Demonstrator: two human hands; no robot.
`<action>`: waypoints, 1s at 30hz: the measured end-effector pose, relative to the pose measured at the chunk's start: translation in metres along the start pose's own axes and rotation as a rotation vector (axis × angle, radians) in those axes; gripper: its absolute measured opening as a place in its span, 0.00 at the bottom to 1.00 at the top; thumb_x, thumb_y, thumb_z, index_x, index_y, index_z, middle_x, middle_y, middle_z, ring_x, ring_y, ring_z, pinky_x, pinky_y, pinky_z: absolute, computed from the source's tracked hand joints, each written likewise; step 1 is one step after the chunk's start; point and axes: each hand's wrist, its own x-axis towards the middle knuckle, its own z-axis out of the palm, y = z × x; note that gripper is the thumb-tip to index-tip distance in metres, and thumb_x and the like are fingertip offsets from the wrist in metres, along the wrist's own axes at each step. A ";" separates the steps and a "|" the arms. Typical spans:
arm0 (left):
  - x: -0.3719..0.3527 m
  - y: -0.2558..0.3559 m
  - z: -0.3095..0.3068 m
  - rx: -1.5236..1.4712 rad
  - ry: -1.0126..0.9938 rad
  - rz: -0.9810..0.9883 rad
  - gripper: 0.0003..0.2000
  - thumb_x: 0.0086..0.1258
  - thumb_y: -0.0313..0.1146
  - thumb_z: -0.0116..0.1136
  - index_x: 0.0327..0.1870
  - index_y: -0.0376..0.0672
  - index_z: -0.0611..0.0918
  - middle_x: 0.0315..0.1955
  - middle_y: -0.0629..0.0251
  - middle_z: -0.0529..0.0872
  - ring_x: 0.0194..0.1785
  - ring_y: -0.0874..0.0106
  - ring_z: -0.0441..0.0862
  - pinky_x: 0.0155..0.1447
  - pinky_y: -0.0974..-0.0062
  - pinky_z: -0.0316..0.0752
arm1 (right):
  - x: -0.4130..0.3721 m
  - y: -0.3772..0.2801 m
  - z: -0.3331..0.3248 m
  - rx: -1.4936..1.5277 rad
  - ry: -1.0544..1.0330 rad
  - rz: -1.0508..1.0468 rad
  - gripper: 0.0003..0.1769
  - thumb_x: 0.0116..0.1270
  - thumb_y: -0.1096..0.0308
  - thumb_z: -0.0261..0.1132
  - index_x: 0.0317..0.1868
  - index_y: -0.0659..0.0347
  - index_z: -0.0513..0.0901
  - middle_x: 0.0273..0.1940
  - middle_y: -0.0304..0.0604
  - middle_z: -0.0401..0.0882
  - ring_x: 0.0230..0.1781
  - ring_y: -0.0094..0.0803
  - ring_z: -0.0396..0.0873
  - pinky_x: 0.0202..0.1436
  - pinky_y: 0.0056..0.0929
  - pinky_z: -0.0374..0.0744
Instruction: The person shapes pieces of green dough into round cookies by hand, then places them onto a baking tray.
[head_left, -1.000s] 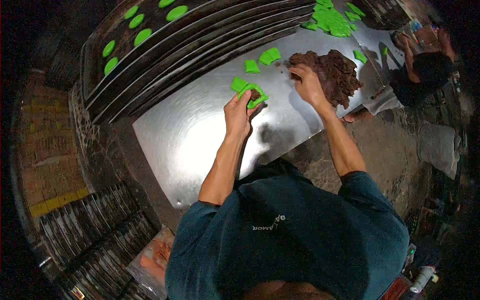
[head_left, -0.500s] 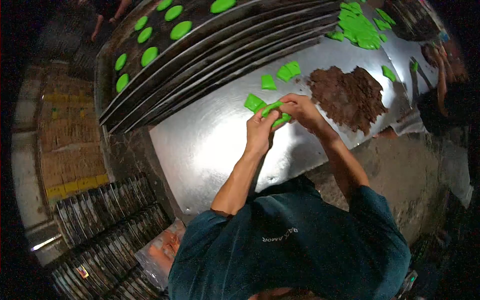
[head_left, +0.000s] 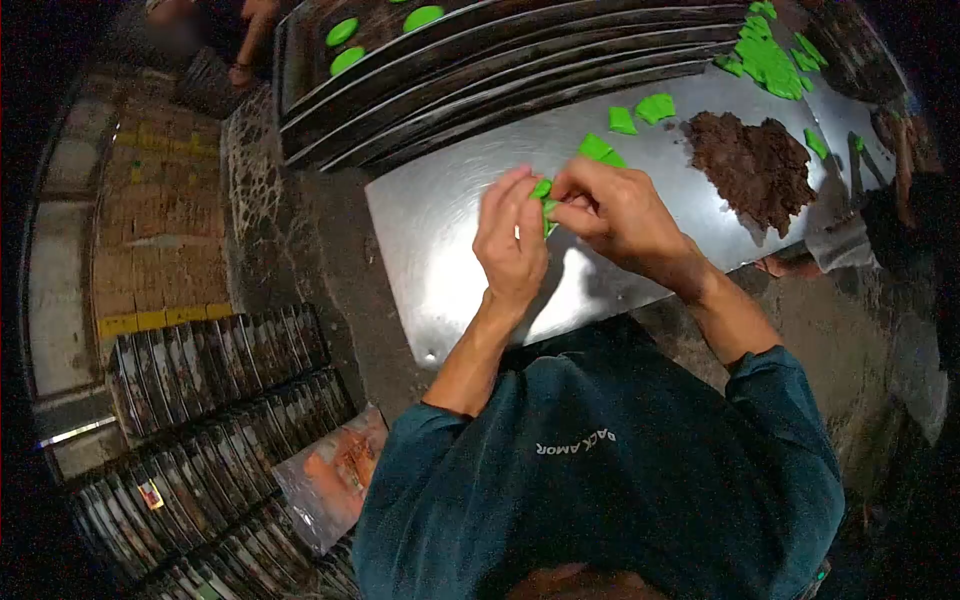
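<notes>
My left hand (head_left: 512,240) and my right hand (head_left: 625,215) meet above the metal table (head_left: 440,210), both closed on one piece of green dough (head_left: 548,205). The fingers hide much of that piece. Just beyond my right hand lies a flat green piece (head_left: 600,150), with two more green pieces (head_left: 622,120) (head_left: 655,107) farther back. To the right of them spreads a crumbly brown mass (head_left: 755,170).
Stacked trays (head_left: 520,65) with green rounds (head_left: 423,17) stand behind the table. A green dough heap (head_left: 770,65) is at the back right. Racked trays (head_left: 220,390) and a plastic bag (head_left: 335,480) sit lower left. Another person's hand (head_left: 262,12) shows top left; another person works at right.
My hands have come nearer the camera and closer around the green piece, which is now mostly covered. The view has shifted, so the table and trays appear farther right.
</notes>
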 end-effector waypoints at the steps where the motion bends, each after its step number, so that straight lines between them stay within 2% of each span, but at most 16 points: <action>1: 0.003 -0.004 -0.008 0.014 0.017 0.005 0.10 0.72 0.29 0.47 0.41 0.32 0.80 0.39 0.53 0.83 0.43 0.68 0.80 0.47 0.72 0.75 | 0.009 -0.018 0.005 0.043 -0.004 0.153 0.11 0.54 0.76 0.64 0.40 0.62 0.78 0.36 0.48 0.75 0.36 0.47 0.76 0.37 0.39 0.77; 3: 0.006 -0.004 -0.025 -0.367 0.064 -0.276 0.13 0.73 0.31 0.44 0.34 0.32 0.80 0.34 0.58 0.81 0.34 0.73 0.78 0.38 0.76 0.75 | 0.020 -0.035 0.021 0.084 -0.028 0.284 0.12 0.54 0.76 0.63 0.41 0.61 0.78 0.36 0.48 0.75 0.36 0.47 0.77 0.36 0.38 0.77; 4: 0.008 0.001 -0.030 -0.518 0.073 -0.479 0.18 0.76 0.37 0.42 0.30 0.33 0.79 0.29 0.62 0.79 0.27 0.78 0.74 0.28 0.80 0.70 | 0.025 -0.033 0.033 0.064 0.048 0.100 0.13 0.54 0.76 0.63 0.42 0.61 0.77 0.36 0.49 0.74 0.36 0.47 0.77 0.37 0.38 0.77; 5: 0.007 0.001 -0.037 -0.514 0.096 -0.475 0.18 0.76 0.37 0.42 0.30 0.33 0.79 0.29 0.62 0.79 0.27 0.78 0.74 0.28 0.80 0.70 | 0.027 -0.031 0.044 0.046 0.123 -0.082 0.14 0.54 0.77 0.63 0.43 0.60 0.77 0.37 0.49 0.74 0.37 0.46 0.77 0.38 0.37 0.78; 7: 0.010 -0.002 -0.046 -0.552 0.058 -0.647 0.20 0.76 0.42 0.42 0.30 0.35 0.79 0.24 0.65 0.78 0.24 0.81 0.72 0.23 0.83 0.65 | 0.018 -0.032 0.068 -0.057 0.141 -0.152 0.16 0.52 0.77 0.64 0.44 0.61 0.77 0.39 0.49 0.72 0.38 0.46 0.77 0.40 0.37 0.78; 11: -0.003 -0.021 -0.042 -0.480 0.006 -0.719 0.25 0.77 0.48 0.35 0.32 0.36 0.79 0.21 0.66 0.77 0.27 0.77 0.73 0.32 0.77 0.70 | -0.002 -0.032 0.087 -0.183 0.298 -0.214 0.17 0.50 0.79 0.65 0.44 0.62 0.78 0.39 0.48 0.75 0.37 0.42 0.77 0.36 0.33 0.79; 13: -0.004 -0.012 -0.037 -0.696 0.087 -0.769 0.25 0.78 0.49 0.29 0.42 0.35 0.76 0.25 0.63 0.81 0.28 0.75 0.75 0.37 0.75 0.73 | 0.001 -0.016 0.076 -0.048 0.160 -0.116 0.17 0.50 0.78 0.67 0.43 0.63 0.78 0.40 0.47 0.74 0.35 0.40 0.78 0.36 0.32 0.79; 17: -0.002 -0.008 -0.057 -0.507 -0.108 -0.819 0.24 0.78 0.45 0.35 0.41 0.34 0.81 0.25 0.62 0.82 0.28 0.75 0.78 0.33 0.76 0.73 | 0.032 -0.020 0.066 0.313 0.045 0.173 0.12 0.52 0.76 0.66 0.39 0.64 0.77 0.37 0.46 0.74 0.31 0.32 0.77 0.34 0.30 0.77; 18: -0.005 -0.012 -0.055 -0.354 -0.057 -0.651 0.24 0.77 0.45 0.38 0.38 0.33 0.82 0.24 0.64 0.82 0.29 0.76 0.77 0.33 0.76 0.72 | 0.033 -0.019 0.066 0.150 -0.061 0.203 0.14 0.53 0.77 0.63 0.41 0.64 0.76 0.38 0.48 0.74 0.31 0.38 0.76 0.36 0.32 0.77; 21: -0.021 -0.035 -0.049 -0.362 -0.056 -0.709 0.24 0.77 0.46 0.39 0.36 0.31 0.81 0.26 0.63 0.81 0.31 0.77 0.75 0.35 0.77 0.72 | 0.011 -0.015 0.098 -0.120 0.047 -0.063 0.17 0.51 0.78 0.60 0.44 0.64 0.76 0.40 0.49 0.74 0.35 0.46 0.77 0.39 0.37 0.78; 22: -0.018 -0.020 -0.055 -0.462 0.019 -0.889 0.25 0.77 0.46 0.39 0.34 0.31 0.81 0.27 0.62 0.81 0.33 0.76 0.76 0.38 0.77 0.72 | 0.008 -0.022 0.103 -0.105 0.071 -0.163 0.16 0.51 0.78 0.60 0.43 0.65 0.76 0.40 0.48 0.74 0.36 0.48 0.77 0.41 0.39 0.78; 23: -0.024 -0.019 -0.053 -0.571 0.079 -0.999 0.27 0.77 0.48 0.36 0.36 0.31 0.81 0.28 0.61 0.82 0.33 0.75 0.77 0.38 0.77 0.73 | 0.003 -0.029 0.107 -0.094 0.097 -0.256 0.15 0.51 0.79 0.59 0.42 0.66 0.76 0.39 0.48 0.74 0.38 0.50 0.77 0.42 0.41 0.79; 27: -0.080 -0.030 -0.041 -0.879 -0.172 -1.315 0.31 0.76 0.54 0.31 0.47 0.30 0.77 0.36 0.57 0.81 0.36 0.73 0.79 0.40 0.78 0.75 | -0.039 -0.020 0.108 -0.228 -0.069 -0.128 0.12 0.50 0.79 0.62 0.38 0.66 0.77 0.34 0.47 0.75 0.37 0.46 0.77 0.39 0.39 0.79; 28: -0.110 -0.050 -0.025 -0.785 -0.195 -1.233 0.32 0.74 0.55 0.35 0.55 0.29 0.73 0.40 0.55 0.81 0.36 0.72 0.81 0.37 0.79 0.77 | -0.049 -0.017 0.107 -0.274 -0.207 0.001 0.12 0.50 0.71 0.64 0.37 0.64 0.77 0.42 0.49 0.76 0.40 0.45 0.76 0.41 0.39 0.80; 29: -0.110 -0.049 -0.042 -0.711 -0.501 -1.310 0.33 0.73 0.54 0.41 0.62 0.29 0.67 0.42 0.52 0.80 0.35 0.72 0.81 0.33 0.77 0.77 | -0.062 0.002 0.111 -0.291 -0.323 -0.013 0.11 0.50 0.72 0.62 0.36 0.64 0.76 0.37 0.47 0.75 0.38 0.45 0.76 0.38 0.38 0.80; 30: -0.127 -0.059 -0.044 -0.409 -0.531 -1.064 0.32 0.72 0.51 0.46 0.66 0.31 0.63 0.40 0.53 0.82 0.34 0.73 0.82 0.31 0.78 0.77 | -0.080 0.021 0.121 -0.360 -0.392 -0.019 0.11 0.50 0.73 0.62 0.35 0.64 0.77 0.35 0.47 0.74 0.37 0.46 0.76 0.38 0.38 0.80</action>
